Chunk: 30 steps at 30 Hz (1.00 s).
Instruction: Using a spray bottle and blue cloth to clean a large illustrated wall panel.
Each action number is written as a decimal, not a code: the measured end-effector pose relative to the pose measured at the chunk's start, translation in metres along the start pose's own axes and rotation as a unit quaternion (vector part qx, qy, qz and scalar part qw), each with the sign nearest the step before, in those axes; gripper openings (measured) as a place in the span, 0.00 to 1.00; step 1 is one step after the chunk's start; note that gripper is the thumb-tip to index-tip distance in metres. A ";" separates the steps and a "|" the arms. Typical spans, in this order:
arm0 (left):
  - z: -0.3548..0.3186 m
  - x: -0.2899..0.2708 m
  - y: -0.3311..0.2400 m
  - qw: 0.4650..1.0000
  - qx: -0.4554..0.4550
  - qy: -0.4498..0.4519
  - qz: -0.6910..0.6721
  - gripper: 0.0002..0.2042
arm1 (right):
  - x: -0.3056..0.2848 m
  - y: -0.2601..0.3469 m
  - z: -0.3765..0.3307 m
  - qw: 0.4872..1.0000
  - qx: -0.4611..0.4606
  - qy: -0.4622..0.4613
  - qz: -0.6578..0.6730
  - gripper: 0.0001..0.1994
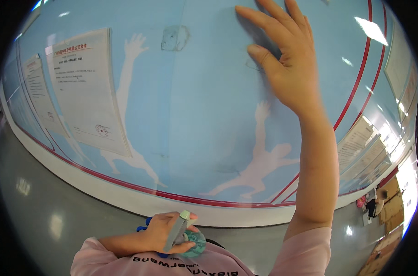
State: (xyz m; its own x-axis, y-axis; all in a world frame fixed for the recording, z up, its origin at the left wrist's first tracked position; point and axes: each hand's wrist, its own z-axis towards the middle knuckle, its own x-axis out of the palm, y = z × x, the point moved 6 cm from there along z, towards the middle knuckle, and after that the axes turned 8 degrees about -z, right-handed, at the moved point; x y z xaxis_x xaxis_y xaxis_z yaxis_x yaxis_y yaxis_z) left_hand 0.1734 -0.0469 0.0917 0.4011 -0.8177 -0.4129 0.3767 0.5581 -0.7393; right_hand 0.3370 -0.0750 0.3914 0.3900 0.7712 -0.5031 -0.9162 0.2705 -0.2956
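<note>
My left hand (158, 234) is held low against my body, closed round a spray bottle (196, 244) with a grey trigger head and a see-through teal body. Something blue (142, 228) pokes out behind its fingers; its kind I cannot make out. My right hand (289, 60) is raised high over the light blue wall (204, 92), fingers spread, nothing in it. Its shadow falls on the wall beside the thumb, and whether the fingertips touch I cannot tell. A square patch with greyish residue (174, 38) marks the wall to the left of this hand.
Paper notices (87, 87) hang on the wall at left, and more sheets (356, 138) at right. White figure silhouettes (266, 161) and red stripes decorate the wall. Below runs a grey floor (94, 207). Far right, a person (378, 204) sits near brown boxes (394, 202).
</note>
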 end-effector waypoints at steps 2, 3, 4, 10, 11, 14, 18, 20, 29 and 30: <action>0.002 0.004 0.002 1.000 0.001 0.006 -0.001 0.30 | 0.030 -0.031 0.012 0.999 0.012 0.046 -0.006 0.23; 0.005 0.006 -0.004 1.000 0.012 0.008 -0.004 0.30 | 0.038 -0.048 0.020 0.963 -0.113 -0.218 -0.114 0.23; 0.006 0.006 -0.006 1.000 0.018 0.005 -0.007 0.30 | 0.042 -0.047 0.004 0.833 -0.232 -0.458 -0.207 0.23; -0.002 0.002 -0.003 1.000 -0.009 -0.004 0.007 0.29 | 0.008 -0.006 -0.002 0.996 0.034 -0.052 -0.064 0.29; 0.000 0.002 -0.003 1.000 -0.006 -0.003 0.006 0.29 | 0.006 -0.005 -0.002 0.996 0.035 -0.053 -0.068 0.29; 0.001 0.006 0.002 1.000 -0.008 0.008 0.008 0.29 | 0.004 0.001 -0.004 0.996 0.039 -0.038 -0.073 0.29; 0.004 0.010 0.011 0.999 -0.020 0.020 -0.017 0.29 | -0.001 0.007 -0.002 0.999 0.015 -0.030 -0.001 0.24; 0.007 0.010 0.013 0.999 -0.025 0.026 -0.020 0.29 | 0.000 0.004 -0.002 1.000 0.012 0.001 -0.003 0.23; 0.003 0.007 0.015 0.998 -0.049 0.028 -0.019 0.29 | -0.001 -0.005 0.002 0.995 -0.007 0.091 0.038 0.21; 0.004 0.007 0.009 1.000 -0.021 0.020 -0.004 0.29 | 0.005 -0.012 0.006 0.996 -0.010 0.082 0.023 0.22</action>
State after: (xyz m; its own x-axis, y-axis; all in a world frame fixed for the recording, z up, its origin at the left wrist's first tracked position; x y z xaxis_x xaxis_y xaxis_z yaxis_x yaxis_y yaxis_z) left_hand 0.1836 -0.0470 0.0841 0.3642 -0.8280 -0.4264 0.3451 0.5452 -0.7640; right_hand 0.3492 -0.0711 0.3972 0.3594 0.6778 -0.6414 -0.9318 0.2240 -0.2855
